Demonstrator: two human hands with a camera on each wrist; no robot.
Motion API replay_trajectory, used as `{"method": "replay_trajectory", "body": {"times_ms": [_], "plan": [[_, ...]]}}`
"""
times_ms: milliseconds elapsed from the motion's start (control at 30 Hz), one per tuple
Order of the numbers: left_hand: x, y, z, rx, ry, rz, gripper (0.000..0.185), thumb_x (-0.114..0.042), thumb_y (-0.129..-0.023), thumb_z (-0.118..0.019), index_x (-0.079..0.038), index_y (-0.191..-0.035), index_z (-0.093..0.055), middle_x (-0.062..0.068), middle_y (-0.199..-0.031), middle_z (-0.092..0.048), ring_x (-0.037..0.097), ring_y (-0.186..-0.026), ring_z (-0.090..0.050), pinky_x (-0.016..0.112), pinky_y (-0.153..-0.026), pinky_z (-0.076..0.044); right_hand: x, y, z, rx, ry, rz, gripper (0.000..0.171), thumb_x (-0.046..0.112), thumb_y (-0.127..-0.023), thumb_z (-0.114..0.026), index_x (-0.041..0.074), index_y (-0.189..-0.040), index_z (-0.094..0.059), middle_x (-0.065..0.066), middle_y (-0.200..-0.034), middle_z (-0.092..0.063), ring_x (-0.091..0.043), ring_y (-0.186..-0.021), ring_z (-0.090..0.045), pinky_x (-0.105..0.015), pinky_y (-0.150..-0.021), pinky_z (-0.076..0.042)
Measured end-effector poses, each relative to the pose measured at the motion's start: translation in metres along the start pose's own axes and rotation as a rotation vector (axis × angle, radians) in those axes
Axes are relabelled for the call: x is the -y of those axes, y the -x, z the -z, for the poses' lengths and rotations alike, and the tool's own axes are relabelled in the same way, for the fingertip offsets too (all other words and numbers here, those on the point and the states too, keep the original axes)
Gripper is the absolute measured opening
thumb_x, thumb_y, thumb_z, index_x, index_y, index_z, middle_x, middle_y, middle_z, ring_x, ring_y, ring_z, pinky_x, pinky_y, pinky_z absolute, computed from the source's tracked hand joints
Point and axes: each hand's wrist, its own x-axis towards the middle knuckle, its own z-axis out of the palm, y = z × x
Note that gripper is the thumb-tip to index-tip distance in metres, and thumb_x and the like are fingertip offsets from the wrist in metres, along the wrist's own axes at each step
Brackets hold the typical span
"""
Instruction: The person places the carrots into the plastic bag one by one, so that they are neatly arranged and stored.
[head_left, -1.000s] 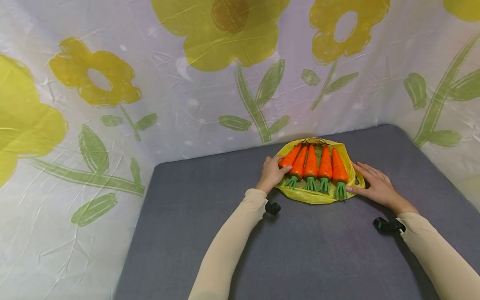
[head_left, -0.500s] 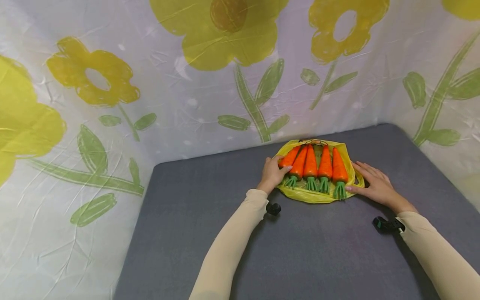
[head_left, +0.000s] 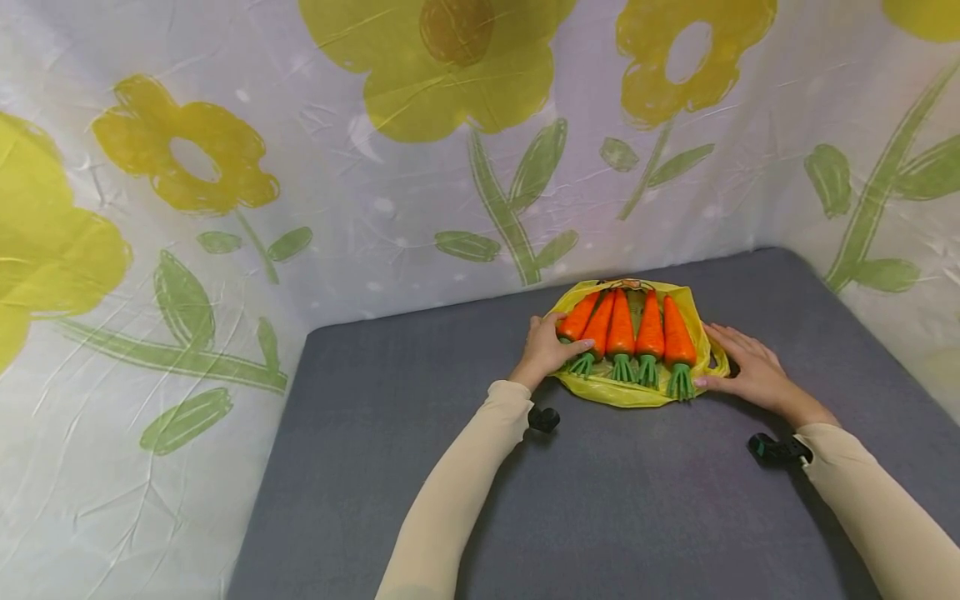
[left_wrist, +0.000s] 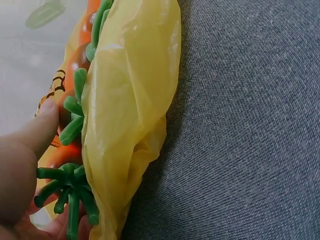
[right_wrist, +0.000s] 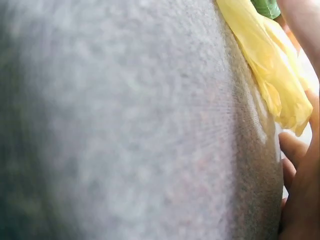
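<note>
From the head view the left hand [head_left: 546, 348] grips the leftmost carrot [head_left: 579, 318] on the yellow bag [head_left: 630, 392] while the right hand [head_left: 750, 368] lies flat, fingers straight, pinning the bag's edge; the left wrist view shows the thumb [left_wrist: 42, 125] against that carrot, the right wrist view only fingertips beside plastic, so steady downward pressure seems wise.

Five orange toy carrots [head_left: 628, 330] with green tops lie side by side, tips pointing away and leafy ends toward the person, fanned slightly on a crumpled yellow plastic bag [head_left: 630, 393]. The bag lies flat near the far edge of the grey desk [head_left: 480, 467], its thin edges bunched up around the carrots. The leftmost carrot [head_left: 579, 319] is tilted and touched by the left hand [head_left: 546, 346]; the right hand [head_left: 750, 367] rests flat against the bag's right edge.
</note>
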Motion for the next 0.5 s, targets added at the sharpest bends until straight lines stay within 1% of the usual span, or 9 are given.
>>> {"method": "replay_trajectory", "body": {"times_ms": [133, 267, 500], "plan": [[0.0003, 0.0015, 0.0, 0.006, -0.004, 0.005, 0.08, -0.053, -0.084, -0.074, -0.019, -0.149, -0.043, 0.015, -0.138, -0.042, 0.03, -0.119, -0.051, 0.044, -0.101, -0.047, -0.0013, 0.0003, -0.0002, 0.019, 0.015, 0.023, 0.109, 0.046, -0.08, -0.078, 0.015, -0.161, -0.011, -0.026, -0.163, -0.017, -0.051, -0.149, -0.011, -0.071, -0.112, -0.005], [-0.0024, 0.0029, 0.0004, -0.008, 0.004, 0.019, 0.079, -0.053, -0.084, -0.073, -0.018, -0.149, -0.044, 0.015, -0.138, -0.042, 0.031, -0.119, -0.05, 0.045, -0.101, -0.047, -0.0009, 0.0004, -0.0004, 0.028, 0.032, 0.031, 0.112, 0.047, -0.079, -0.078, 0.016, -0.161, -0.009, -0.026, -0.163, -0.015, -0.05, -0.149, -0.009, -0.071, -0.113, -0.004], [-0.0044, 0.0038, -0.0003, -0.011, 0.009, 0.039, 0.078, -0.053, -0.085, -0.073, -0.02, -0.149, -0.044, 0.015, -0.139, -0.041, 0.032, -0.117, -0.05, 0.046, -0.098, -0.047, 0.0023, 0.0041, -0.0033, 0.009, 0.02, 0.049, 0.118, 0.046, -0.075, -0.081, 0.018, -0.161, -0.006, -0.029, -0.162, -0.014, -0.053, -0.148, -0.009, -0.072, -0.113, -0.001]]}}
